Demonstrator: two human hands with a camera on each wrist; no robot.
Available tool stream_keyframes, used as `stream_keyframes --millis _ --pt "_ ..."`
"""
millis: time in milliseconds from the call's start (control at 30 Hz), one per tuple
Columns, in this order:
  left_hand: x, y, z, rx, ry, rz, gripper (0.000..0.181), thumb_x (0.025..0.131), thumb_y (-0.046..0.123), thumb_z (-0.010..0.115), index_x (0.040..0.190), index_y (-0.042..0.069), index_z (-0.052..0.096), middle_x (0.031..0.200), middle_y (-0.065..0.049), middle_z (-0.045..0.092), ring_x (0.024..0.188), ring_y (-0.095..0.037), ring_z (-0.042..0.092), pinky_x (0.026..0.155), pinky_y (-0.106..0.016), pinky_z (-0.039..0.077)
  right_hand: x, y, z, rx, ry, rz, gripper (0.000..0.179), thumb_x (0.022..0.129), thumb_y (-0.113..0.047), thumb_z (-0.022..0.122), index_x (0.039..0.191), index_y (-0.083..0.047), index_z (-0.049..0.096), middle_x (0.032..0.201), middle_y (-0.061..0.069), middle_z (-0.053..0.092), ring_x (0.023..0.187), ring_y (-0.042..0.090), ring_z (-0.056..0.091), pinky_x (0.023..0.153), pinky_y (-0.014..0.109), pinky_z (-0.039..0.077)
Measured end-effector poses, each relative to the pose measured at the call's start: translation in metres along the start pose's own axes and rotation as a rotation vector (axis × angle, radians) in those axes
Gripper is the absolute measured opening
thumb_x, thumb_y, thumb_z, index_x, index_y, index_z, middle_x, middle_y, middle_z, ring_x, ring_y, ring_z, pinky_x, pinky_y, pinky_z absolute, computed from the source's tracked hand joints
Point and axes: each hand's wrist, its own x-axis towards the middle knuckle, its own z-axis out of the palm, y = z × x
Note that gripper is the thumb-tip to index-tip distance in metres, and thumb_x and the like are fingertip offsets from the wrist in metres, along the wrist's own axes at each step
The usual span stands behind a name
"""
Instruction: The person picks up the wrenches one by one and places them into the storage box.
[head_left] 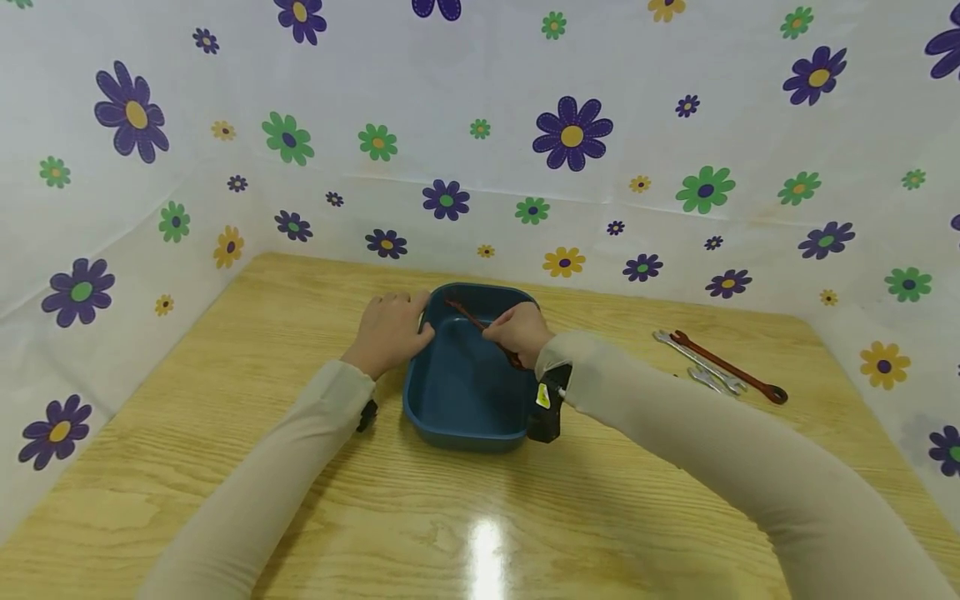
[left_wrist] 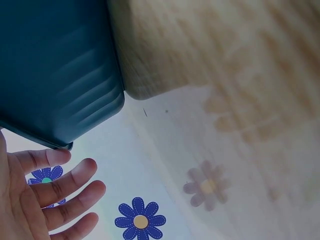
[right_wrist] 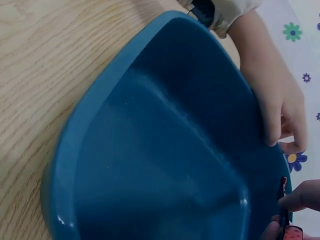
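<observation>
A dark blue plastic basin [head_left: 468, 392] stands on the table, its inner floor bare where it shows. My left hand [head_left: 390, 329] holds the basin's far left rim between thumb and index finger; in the left wrist view the other fingers [left_wrist: 75, 202] of that hand are spread loosely outside the rim. Over the basin's right side, my right hand [head_left: 521, 332] pinches a red wrench [head_left: 468, 315] by its shaft. The wrench slants, one end toward the far left corner, the ring end below the hand. In the right wrist view only parts of the wrench [right_wrist: 292, 233] show.
To the right on the wooden table [head_left: 337, 517] lie a red wrench [head_left: 731, 368] and silver wrenches [head_left: 697, 360], close together and partly overlapping. A white cloth [head_left: 480, 83] with printed flowers borders the table at the back and sides.
</observation>
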Motion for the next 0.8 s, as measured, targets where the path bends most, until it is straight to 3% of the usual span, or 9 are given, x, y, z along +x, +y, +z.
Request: stream_keyframes --millis 133,200,367,467,800 --pt "0.001 -0.001 0.001 0.001 -0.009 -0.002 0.034 0.088 0.028 0.053 0.115 0.006 0.053 0.093 -0.018 0.065 0.083 -0.034 0.062 0.076 -0.048 0.049 0.004 0.001 0.005 -0.038 -0.002 0.026 0.018 0.084 -0.007 0.065 0.094 0.007 0.070 0.100 0.017 0.068 0.062 0.012 0.048 0.057 0.024 0.042" --pt "0.001 -0.002 0.002 0.003 -0.018 -0.005 0.035 0.089 0.028 0.053 0.116 0.006 0.052 0.095 -0.018 0.066 0.085 -0.034 0.062 0.077 -0.048 0.049 0.006 0.001 0.008 -0.049 -0.001 0.044 0.018 0.084 -0.008 0.066 0.093 0.007 0.071 0.080 0.013 0.068 0.055 0.012 0.046 0.053 0.024 0.040" --pt "0.001 -0.001 0.002 -0.003 -0.037 -0.010 0.037 0.089 0.028 0.052 0.119 0.006 0.051 0.098 -0.019 0.065 0.087 -0.035 0.062 0.079 -0.049 0.048 0.015 0.003 0.017 -0.051 -0.006 0.090 0.021 0.084 -0.010 0.067 0.065 0.001 0.065 0.045 0.000 0.048 0.041 0.011 0.041 0.045 0.024 0.036" --pt "0.001 -0.001 0.001 -0.006 -0.034 -0.009 0.037 0.089 0.028 0.052 0.119 0.006 0.051 0.098 -0.019 0.065 0.087 -0.035 0.062 0.079 -0.049 0.048 0.017 0.002 0.021 -0.062 -0.011 0.115 0.029 0.084 -0.012 0.067 0.057 -0.005 0.056 0.043 0.000 0.045 0.041 0.012 0.041 0.045 0.025 0.037" --pt "-0.002 0.001 -0.005 -0.004 0.004 0.009 0.035 0.088 0.026 0.055 0.114 0.005 0.053 0.093 -0.019 0.066 0.083 -0.035 0.062 0.076 -0.049 0.049 0.012 -0.006 0.026 -0.035 -0.055 0.110 0.031 0.082 -0.009 0.067 0.057 -0.007 0.049 0.047 0.001 0.041 0.044 0.013 0.040 0.047 0.025 0.037"
